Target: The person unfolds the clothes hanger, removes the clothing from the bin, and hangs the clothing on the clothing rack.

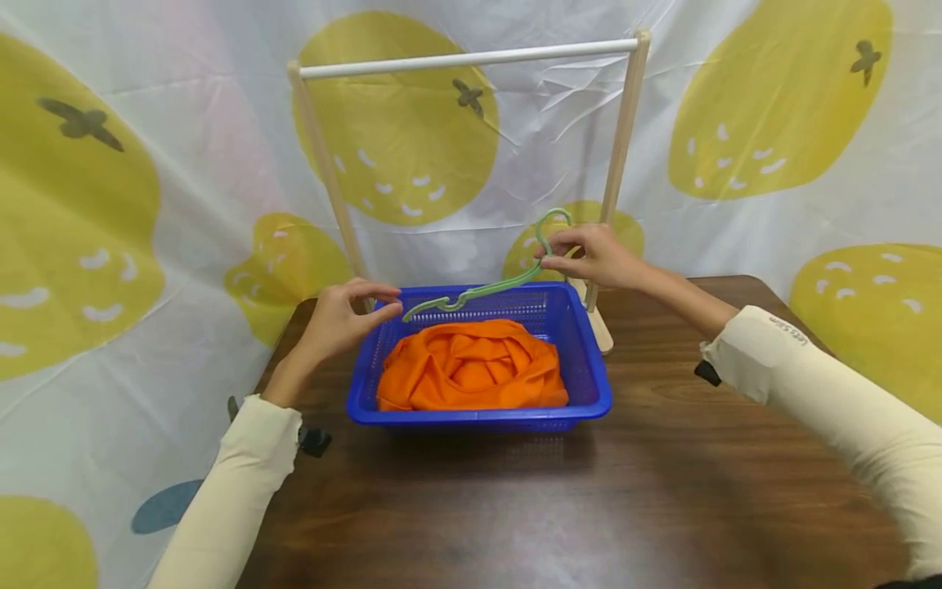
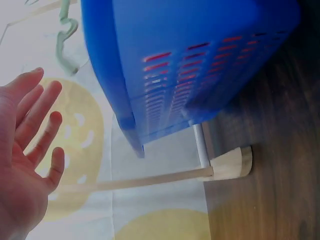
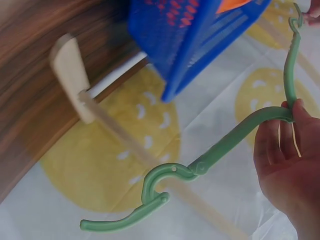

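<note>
A green plastic clothes hanger [image 1: 500,285] is held above the basket, its hook [image 1: 550,219] up and one arm slanting down to the left. At the base of the hook, my right hand [image 1: 598,255] pinches it between thumb and fingers. In the right wrist view the hanger [image 3: 232,140] shows notched, jointed arms. My left hand [image 1: 344,315] is beside the hanger's left tip, and in the left wrist view its fingers [image 2: 47,112] are loosely bent with a gap to the hanger. An orange cloth [image 1: 471,368] lies bunched inside the blue basket [image 1: 478,416].
Behind the basket stands a wooden rack with a white top bar [image 1: 471,59]; its right foot [image 1: 599,331] rests by the basket's corner. All sit on a dark brown wooden table [image 1: 662,474]. A fruit-patterned curtain [image 1: 221,131] hangs behind.
</note>
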Available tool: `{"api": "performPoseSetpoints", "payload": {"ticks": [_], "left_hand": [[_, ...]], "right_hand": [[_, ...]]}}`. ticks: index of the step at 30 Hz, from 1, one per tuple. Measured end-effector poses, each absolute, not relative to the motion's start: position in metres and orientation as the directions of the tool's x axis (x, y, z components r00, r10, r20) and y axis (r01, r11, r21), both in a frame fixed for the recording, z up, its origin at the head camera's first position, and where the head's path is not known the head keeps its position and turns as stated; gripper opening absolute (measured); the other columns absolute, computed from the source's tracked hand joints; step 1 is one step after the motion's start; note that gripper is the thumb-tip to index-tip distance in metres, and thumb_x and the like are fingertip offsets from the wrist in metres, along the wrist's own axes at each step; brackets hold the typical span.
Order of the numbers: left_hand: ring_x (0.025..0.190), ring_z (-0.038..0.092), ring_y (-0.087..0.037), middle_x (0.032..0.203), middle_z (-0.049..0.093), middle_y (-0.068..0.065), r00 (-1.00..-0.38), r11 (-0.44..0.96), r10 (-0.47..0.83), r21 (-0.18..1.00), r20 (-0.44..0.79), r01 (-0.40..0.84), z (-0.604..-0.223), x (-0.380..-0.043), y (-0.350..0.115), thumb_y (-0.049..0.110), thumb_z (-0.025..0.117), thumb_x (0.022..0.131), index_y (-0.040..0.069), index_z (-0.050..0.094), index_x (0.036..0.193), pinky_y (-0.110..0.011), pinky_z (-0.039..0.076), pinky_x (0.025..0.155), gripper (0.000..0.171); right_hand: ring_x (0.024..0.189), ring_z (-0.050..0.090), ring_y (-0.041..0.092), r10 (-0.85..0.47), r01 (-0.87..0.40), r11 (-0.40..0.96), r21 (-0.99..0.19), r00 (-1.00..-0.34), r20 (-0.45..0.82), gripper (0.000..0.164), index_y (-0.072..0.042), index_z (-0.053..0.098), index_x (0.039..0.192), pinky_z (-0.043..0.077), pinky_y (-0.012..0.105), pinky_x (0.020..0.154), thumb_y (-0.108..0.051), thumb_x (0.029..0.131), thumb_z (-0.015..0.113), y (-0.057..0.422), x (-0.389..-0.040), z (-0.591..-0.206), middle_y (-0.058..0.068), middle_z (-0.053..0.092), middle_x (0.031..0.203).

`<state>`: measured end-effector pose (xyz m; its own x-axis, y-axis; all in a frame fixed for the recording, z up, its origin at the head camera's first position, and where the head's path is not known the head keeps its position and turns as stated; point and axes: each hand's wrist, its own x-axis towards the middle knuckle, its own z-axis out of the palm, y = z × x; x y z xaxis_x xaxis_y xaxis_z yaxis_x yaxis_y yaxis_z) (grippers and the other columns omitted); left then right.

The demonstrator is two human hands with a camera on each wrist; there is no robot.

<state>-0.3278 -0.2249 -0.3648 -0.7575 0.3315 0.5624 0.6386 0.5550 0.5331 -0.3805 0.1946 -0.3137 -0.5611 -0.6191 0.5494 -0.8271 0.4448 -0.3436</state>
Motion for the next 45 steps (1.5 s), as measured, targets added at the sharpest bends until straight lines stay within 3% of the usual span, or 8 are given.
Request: {"api": "performPoseSetpoints", "payload": {"ticks": [9,15,23,26,31,34,39,45], "left_hand": [[0.087,0.065,-0.019,0.099,0.079,-0.006,-0.756,0.544,0.334,0.540,0.563,0.642,-0.366,-0.327,-0.228,0.018,0.086,0.088,0.010,0.082,0.108,-0.026,0.048,0.067,0.022],[0.076,0.061,-0.018,0.096,0.079,-0.007,-0.749,0.541,0.340,0.533,0.568,0.650,-0.369,-0.326,-0.225,0.016,0.086,0.088,0.008,0.082,0.107,-0.024,0.045,0.062,0.021],[0.076,0.060,-0.021,0.096,0.079,-0.006,-0.753,0.549,0.350,0.530,0.557,0.647,-0.372,-0.327,-0.222,0.017,0.086,0.087,0.008,0.082,0.108,-0.023,0.045,0.063,0.023],[0.078,0.062,-0.021,0.096,0.079,-0.004,-0.755,0.564,0.360,0.517,0.549,0.644,-0.373,-0.327,-0.223,0.018,0.087,0.087,0.009,0.082,0.109,-0.023,0.046,0.064,0.024],[0.085,0.061,-0.017,0.098,0.079,-0.003,-0.778,0.590,0.392,0.514,0.492,0.622,-0.370,-0.327,-0.225,0.023,0.087,0.087,0.012,0.082,0.110,-0.028,0.048,0.070,0.026],[0.084,0.059,-0.024,0.101,0.079,-0.006,-0.790,0.604,0.426,0.512,0.440,0.611,-0.369,-0.327,-0.224,0.026,0.087,0.087,0.012,0.081,0.112,-0.035,0.047,0.071,0.029],[0.090,0.068,-0.032,0.101,0.079,-0.007,-0.784,0.610,0.494,0.493,0.376,0.620,-0.369,-0.328,-0.219,0.026,0.086,0.088,0.008,0.079,0.118,-0.041,0.051,0.074,0.035],[0.091,0.072,-0.022,0.094,0.079,-0.002,-0.769,0.600,0.487,0.480,0.415,0.640,-0.365,-0.330,-0.212,0.020,0.082,0.092,0.009,0.082,0.109,-0.041,0.056,0.076,0.020]], "right_hand": [[0.083,0.076,0.026,-0.650,-0.803,0.493,-0.334,-0.595,0.473,0.005,-0.006,0.074,0.090,0.061,0.031,0.069,-0.005,0.094,0.076,0.223,-0.380,-0.328,0.007,0.080,0.097],[0.073,0.073,0.019,-0.664,-0.801,0.529,-0.281,-0.597,0.451,0.006,-0.009,0.080,0.099,0.058,0.030,0.064,-0.013,0.094,0.079,0.213,-0.380,-0.345,0.003,0.079,0.091],[0.065,0.065,0.014,-0.645,-0.798,0.509,-0.323,-0.601,0.471,0.008,-0.008,0.080,0.100,0.058,0.032,0.066,-0.014,0.094,0.078,0.198,-0.374,-0.359,-0.001,0.079,0.089],[0.072,0.068,0.013,-0.632,-0.792,0.487,-0.369,-0.611,0.477,0.008,-0.005,0.079,0.100,0.060,0.036,0.070,-0.010,0.094,0.078,0.199,-0.373,-0.358,-0.001,0.078,0.088],[0.082,0.074,0.017,-0.603,-0.784,0.466,-0.410,-0.621,0.501,0.011,-0.003,0.078,0.104,0.061,0.039,0.074,-0.007,0.094,0.077,0.202,-0.375,-0.349,0.001,0.079,0.090],[0.083,0.075,0.021,-0.588,-0.795,0.457,-0.399,-0.607,0.535,0.011,-0.001,0.078,0.104,0.062,0.039,0.074,-0.005,0.093,0.078,0.203,-0.377,-0.344,0.005,0.079,0.089],[0.080,0.075,0.022,-0.570,-0.803,0.450,-0.391,-0.596,0.566,0.007,-0.002,0.078,0.099,0.062,0.039,0.073,-0.004,0.093,0.078,0.203,-0.377,-0.336,0.005,0.078,0.087],[0.079,0.076,0.020,-0.575,-0.814,0.455,-0.362,-0.578,0.579,0.007,-0.006,0.077,0.098,0.062,0.041,0.073,-0.007,0.092,0.080,0.199,-0.377,-0.330,0.002,0.078,0.086]]}}
